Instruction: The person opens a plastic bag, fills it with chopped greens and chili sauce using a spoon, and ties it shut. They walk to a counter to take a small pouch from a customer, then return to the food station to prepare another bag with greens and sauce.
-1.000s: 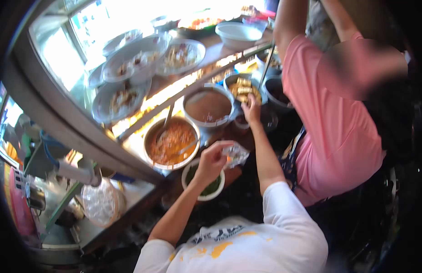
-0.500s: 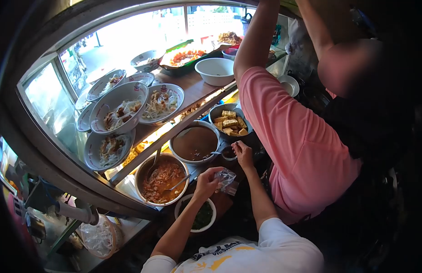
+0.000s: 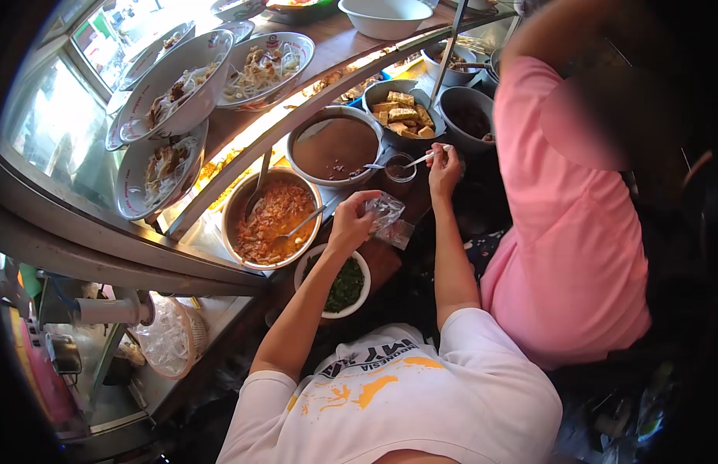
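Observation:
A small clear plastic bag [image 3: 388, 213] is in my left hand [image 3: 353, 222], gripped between thumb and fingers. My right hand [image 3: 445, 172] is closed on the handle of a white spoon [image 3: 422, 158], which slants down to a small clear jar [image 3: 410, 178] of dark contents. Another utensil end [image 3: 374, 165] sticks out on the jar's left side. Below my left hand stands a white bowl [image 3: 365, 295] of chopped greens. A metal pot [image 3: 229, 246] of reddish food with spoons in it is to the left. Behind the jar sits a bowl of brown sauce [image 3: 336, 147].
Fried tofu pieces [image 3: 401, 114] fill a grey bowl beyond the jar. Plates of noodles [image 3: 268, 73] and a white basin [image 3: 385, 22] stand on the upper shelf. A co-worker in a pink shirt [image 3: 564, 232] stands close on the right. Plastic bags fill a basket [image 3: 195, 340] at lower left.
The view has tilted and shifted, so the counter sits higher. My right hand has lifted slightly, showing the white spoon. The co-worker's arm has drawn back right, uncovering more bowls.

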`<state>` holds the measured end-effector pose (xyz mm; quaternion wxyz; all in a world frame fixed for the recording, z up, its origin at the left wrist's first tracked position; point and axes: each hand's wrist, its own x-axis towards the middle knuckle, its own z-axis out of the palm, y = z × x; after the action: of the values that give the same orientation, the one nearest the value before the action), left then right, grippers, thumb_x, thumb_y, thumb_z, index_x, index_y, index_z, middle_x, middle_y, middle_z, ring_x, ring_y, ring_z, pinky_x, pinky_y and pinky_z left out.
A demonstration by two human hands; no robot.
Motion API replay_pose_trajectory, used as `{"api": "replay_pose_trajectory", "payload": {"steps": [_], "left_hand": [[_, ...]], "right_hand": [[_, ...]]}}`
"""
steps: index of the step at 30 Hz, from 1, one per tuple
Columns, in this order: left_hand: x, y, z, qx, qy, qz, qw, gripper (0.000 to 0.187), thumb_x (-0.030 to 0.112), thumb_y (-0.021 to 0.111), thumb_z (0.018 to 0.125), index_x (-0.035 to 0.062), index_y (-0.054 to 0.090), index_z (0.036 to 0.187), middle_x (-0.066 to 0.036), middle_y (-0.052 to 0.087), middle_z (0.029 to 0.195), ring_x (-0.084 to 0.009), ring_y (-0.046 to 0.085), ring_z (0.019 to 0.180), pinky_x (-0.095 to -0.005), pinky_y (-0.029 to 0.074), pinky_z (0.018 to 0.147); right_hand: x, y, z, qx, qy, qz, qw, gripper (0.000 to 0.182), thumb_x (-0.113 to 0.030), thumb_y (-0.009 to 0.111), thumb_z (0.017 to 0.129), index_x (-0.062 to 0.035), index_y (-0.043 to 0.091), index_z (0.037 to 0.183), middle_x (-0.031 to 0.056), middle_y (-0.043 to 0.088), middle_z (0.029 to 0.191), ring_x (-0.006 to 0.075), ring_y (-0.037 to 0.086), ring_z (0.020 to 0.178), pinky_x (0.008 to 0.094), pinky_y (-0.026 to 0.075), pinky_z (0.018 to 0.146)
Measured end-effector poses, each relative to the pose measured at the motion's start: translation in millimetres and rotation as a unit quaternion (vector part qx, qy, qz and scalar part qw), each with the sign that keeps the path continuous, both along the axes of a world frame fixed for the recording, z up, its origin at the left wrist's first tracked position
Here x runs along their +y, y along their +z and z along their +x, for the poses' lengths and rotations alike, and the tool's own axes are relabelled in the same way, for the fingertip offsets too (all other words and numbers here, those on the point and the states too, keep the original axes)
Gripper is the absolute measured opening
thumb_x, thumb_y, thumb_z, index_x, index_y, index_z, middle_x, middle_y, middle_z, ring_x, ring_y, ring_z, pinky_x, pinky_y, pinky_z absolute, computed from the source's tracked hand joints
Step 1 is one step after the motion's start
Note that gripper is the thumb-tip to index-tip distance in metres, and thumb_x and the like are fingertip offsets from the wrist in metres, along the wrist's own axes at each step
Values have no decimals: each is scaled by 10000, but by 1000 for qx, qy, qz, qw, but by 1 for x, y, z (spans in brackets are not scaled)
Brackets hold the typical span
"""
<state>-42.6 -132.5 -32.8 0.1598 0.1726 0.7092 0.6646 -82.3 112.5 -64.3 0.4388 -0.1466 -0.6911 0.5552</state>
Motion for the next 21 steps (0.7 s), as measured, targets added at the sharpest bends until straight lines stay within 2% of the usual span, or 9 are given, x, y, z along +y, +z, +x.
{"api": "replay_pose_trajectory", "payload": {"steps": [4, 7, 8, 11, 15, 17, 19, 21], "left_hand": [[6, 2, -5, 24, 6, -29, 999, 391, -8, 571, 813, 86, 649, 1185, -16, 542, 628, -89, 532, 499, -249, 442, 421], [12, 4, -9, -9, 4, -37, 999, 409, -33, 582, 798, 35, 634, 1197, -22, 633, 760, -60, 560, 629, -215, 450, 571], [14, -2, -12, -15, 3, -30, 999, 410, -37, 578, 792, 29, 634, 1193, -31, 639, 781, -66, 564, 625, -216, 451, 569], [19, -6, -14, 44, 6, -22, 999, 386, -4, 554, 805, 73, 654, 1170, -32, 578, 660, -100, 550, 521, -266, 469, 443], [29, -4, -16, 30, -18, 16, 999, 370, -32, 560, 798, -9, 635, 1160, -52, 671, 888, -93, 611, 727, -238, 501, 646], [33, 1, -15, 23, -31, 24, 999, 394, -43, 569, 791, -15, 622, 1180, -71, 681, 958, -110, 638, 841, -240, 515, 746], [39, 1, -14, -5, -23, 50, 998, 401, -50, 562, 792, -6, 622, 1186, -63, 676, 923, -101, 630, 776, -234, 515, 694], [38, 7, -9, 15, -34, 20, 999, 403, -49, 556, 791, -2, 622, 1186, -58, 665, 874, -94, 614, 706, -233, 508, 630]], "right_hand": [[9, -5, 1, 27, -10, -60, 998, 191, -181, 569, 978, -14, 613, 896, 47, 647, 728, 63, 566, 566, 205, 466, 533], [16, -13, 1, 34, -20, -86, 995, 193, -181, 571, 977, -14, 605, 888, 49, 647, 725, 68, 573, 560, 205, 469, 528], [19, -14, 1, 38, -23, -91, 995, 193, -182, 574, 976, -14, 605, 885, 51, 649, 726, 70, 578, 562, 204, 472, 527], [17, -13, 2, 16, -28, -62, 998, 196, -193, 575, 975, -20, 604, 887, 54, 651, 726, 78, 587, 561, 223, 482, 525], [8, -13, 3, -36, -11, 14, 999, 172, -182, 570, 971, -28, 617, 911, 63, 654, 728, 99, 615, 587, 245, 502, 531], [3, -22, -3, 1, 11, 96, 995, 118, -124, 550, 953, -35, 600, 893, 77, 627, 682, 142, 615, 563, 299, 485, 531], [-5, -25, -4, -31, 66, 91, 993, 95, -79, 547, 930, -29, 599, 867, 94, 619, 668, 158, 620, 560, 309, 479, 528], [-8, -28, -3, -57, 81, 51, 994, 91, -52, 545, 921, -20, 587, 848, 80, 616, 648, 143, 608, 552, 307, 481, 521]]}}
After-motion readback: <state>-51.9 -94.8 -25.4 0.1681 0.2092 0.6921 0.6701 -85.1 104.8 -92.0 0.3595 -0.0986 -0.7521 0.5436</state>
